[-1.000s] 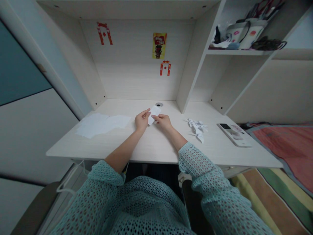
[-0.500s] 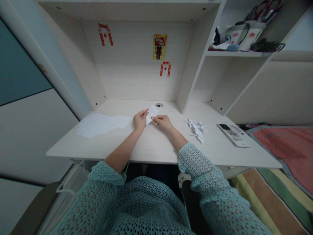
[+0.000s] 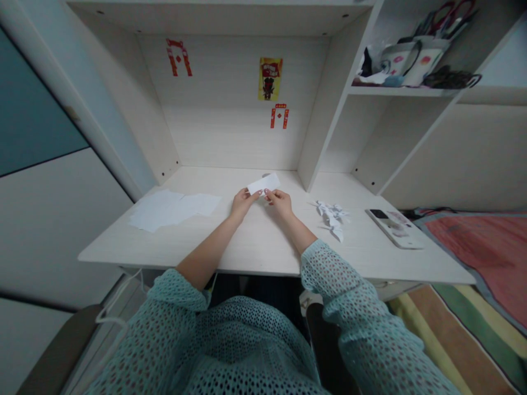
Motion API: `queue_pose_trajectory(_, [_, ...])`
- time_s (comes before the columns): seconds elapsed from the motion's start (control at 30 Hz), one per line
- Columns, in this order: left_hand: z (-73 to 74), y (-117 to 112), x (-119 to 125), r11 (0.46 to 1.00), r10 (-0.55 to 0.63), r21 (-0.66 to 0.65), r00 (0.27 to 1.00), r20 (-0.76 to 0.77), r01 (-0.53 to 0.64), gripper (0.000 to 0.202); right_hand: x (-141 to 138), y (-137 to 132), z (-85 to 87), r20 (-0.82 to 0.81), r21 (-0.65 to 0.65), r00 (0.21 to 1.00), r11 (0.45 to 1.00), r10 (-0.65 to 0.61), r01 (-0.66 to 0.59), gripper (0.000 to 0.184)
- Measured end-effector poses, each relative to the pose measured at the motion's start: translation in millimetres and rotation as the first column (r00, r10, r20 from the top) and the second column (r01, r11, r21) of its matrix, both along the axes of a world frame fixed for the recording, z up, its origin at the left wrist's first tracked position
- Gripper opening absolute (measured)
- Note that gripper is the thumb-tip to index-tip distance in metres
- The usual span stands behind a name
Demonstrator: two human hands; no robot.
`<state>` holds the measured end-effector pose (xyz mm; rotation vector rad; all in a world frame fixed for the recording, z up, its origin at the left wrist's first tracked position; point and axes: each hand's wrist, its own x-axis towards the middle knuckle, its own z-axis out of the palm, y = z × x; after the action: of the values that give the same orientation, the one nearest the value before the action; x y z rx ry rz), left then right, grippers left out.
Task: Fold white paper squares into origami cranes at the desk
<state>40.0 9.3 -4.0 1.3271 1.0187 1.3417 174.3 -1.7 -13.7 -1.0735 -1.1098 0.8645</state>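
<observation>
Both of my hands hold a small folded white paper (image 3: 264,184) just above the pale desk (image 3: 255,247), near its middle. My left hand (image 3: 242,201) pinches the paper's lower left edge. My right hand (image 3: 279,201) pinches its lower right edge. The paper lies nearly level, long side across, and hides the round cable hole behind it.
Loose white sheets (image 3: 173,208) lie on the desk to the left. A pile of folded white paper shapes (image 3: 332,215) sits to the right, and a phone (image 3: 393,227) lies beyond it. An upright divider (image 3: 325,104) and a shelf with mugs (image 3: 407,57) stand at the right.
The paper has turned from tilted and upright to lying across, and it has risen slightly toward the back. My left hand shifted right, closer to my right hand.
</observation>
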Motion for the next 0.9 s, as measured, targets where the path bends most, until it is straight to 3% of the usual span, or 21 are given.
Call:
queue_pose_trajectory(0.13, [-3.3,-1,0,0.990,-0.083,-0.114,0.996,-0.034,0.078,0.048,-3,-3,1.2,-0.037,-0.021,0.998,0.999,0.043,-0.043,0.042])
queue_pose_trajectory(0.3, [-4.5,-1,-1,0.995,-0.012,-0.094,1.000,-0.017,0.011,0.043,-7,-4,0.3,-0.074,-0.035,0.995,0.997,0.071,-0.074,0.038])
queue_pose_trajectory(0.53, [-2.1,-3,1,0.998,0.012,-0.068,1.000,0.000,-0.012,0.038,-8,-8,4.8,-0.111,-0.100,0.994,0.995,0.015,-0.027,0.038])
queue_pose_trajectory(0.7, [1.9,-4,0,0.995,0.043,-0.091,0.999,-0.032,-0.046,0.038,7,-1,6.4,-0.189,-0.147,0.979,0.988,-0.083,0.055,0.040])
queue_pose_trajectory(0.9, [1.0,-2,-3,0.993,0.058,-0.100,0.998,-0.030,-0.061,0.038,21,5,4.7,-0.125,-0.081,0.984,0.990,-0.124,0.115,0.042])
